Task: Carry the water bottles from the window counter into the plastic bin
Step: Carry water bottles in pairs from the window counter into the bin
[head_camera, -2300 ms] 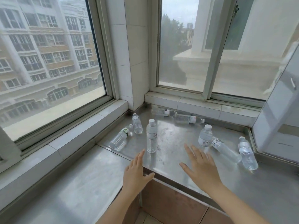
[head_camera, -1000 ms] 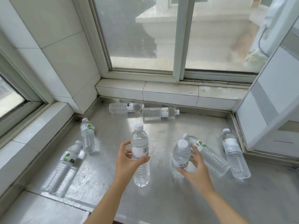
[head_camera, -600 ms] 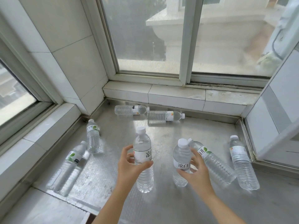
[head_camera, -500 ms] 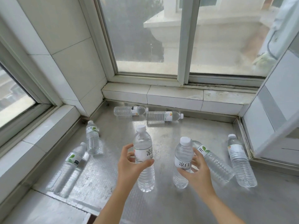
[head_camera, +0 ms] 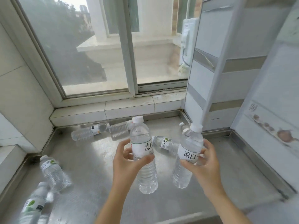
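Two bottles [head_camera: 90, 133] lie behind, two [head_camera: 52, 173] left, on the counter [head_camera: 226, 167].

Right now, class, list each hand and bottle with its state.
left hand: gripping a bottle
right hand: gripping a bottle
left-hand bottle: upright, capped
right-hand bottle: tilted, capped
back bottles: lying down
left bottles: lying down

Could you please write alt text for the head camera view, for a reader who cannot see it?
Each hand grips an upright water bottle over a steel window counter: left hand on the left bottle, right hand on the right bottle. More bottles lie on their sides by the sill and at the left edge. No bin is visible.
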A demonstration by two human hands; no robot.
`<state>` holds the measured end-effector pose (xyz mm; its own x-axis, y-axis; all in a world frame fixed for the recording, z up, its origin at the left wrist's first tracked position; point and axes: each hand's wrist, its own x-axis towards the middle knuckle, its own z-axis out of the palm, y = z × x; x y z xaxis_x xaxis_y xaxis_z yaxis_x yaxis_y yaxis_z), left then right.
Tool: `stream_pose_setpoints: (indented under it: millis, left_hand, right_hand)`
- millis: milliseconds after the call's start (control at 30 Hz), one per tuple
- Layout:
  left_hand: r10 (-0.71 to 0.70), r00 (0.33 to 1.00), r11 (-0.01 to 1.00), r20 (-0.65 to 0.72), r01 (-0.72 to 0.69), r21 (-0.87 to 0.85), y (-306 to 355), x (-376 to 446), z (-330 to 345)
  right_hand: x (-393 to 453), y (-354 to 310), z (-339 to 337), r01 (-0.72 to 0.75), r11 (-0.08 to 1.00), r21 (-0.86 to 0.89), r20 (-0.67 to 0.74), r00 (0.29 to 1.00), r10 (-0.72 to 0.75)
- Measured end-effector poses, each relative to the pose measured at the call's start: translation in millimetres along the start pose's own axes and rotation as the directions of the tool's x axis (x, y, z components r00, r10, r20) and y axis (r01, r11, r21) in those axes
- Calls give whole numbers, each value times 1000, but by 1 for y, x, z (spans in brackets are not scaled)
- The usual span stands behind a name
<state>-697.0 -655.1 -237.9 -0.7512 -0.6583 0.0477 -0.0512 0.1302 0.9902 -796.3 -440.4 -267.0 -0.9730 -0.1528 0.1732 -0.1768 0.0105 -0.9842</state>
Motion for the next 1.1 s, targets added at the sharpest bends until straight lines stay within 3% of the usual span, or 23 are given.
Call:
stream_pose_setpoints:
  millis: [200, 400, 567, 867, 1100]
  left_hand:
    - [38, 965, 997, 260, -20, -71, 26, -33, 22]
    - [101, 838, 994, 537, -65, -86, 39, -85, 63]
    - [187, 657, 982, 730, -129, -136, 49, -141, 105]
    - [274, 235, 956, 933, -172, -238, 69, -274, 178]
    - [275, 42, 949, 960, -169, -265, 76, -428, 223]
  right_hand:
    - [-74, -48, -38, 26, 999, 41, -197, 980, -17]
    - [-153, -76, -82, 12, 999, 45, -424, 906, 8]
    - [-216, -97, -128, 0, 999, 39, -601, 799, 24]
    - [-343, -115, -218, 2, 1000, 5, -825, 565, 3]
    - [-466, -133, -303, -28, 998, -47, -909, 416, -31]
